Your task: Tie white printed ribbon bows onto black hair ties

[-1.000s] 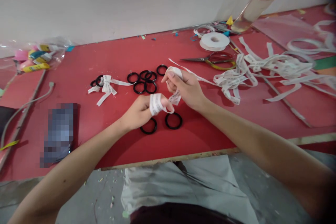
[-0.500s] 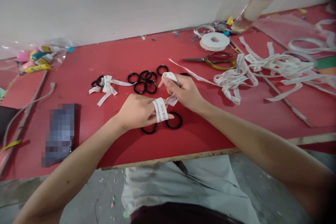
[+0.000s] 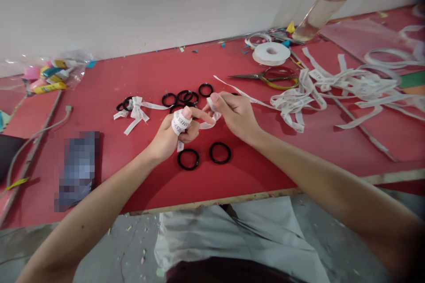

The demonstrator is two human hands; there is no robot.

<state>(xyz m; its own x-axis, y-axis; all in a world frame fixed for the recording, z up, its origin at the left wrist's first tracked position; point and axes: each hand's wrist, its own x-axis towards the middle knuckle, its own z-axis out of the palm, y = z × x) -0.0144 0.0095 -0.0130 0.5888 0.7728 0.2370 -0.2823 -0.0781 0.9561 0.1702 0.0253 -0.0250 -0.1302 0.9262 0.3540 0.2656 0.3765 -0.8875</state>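
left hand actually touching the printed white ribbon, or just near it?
Touching. The head view shows the ribbon wound around a raised finger of the left hand. The right hand pinches the strand leading off it.

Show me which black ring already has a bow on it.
The black ring at the far left end of the group: a white printed ribbon bow is tied on it. The other rings to its right are bare.
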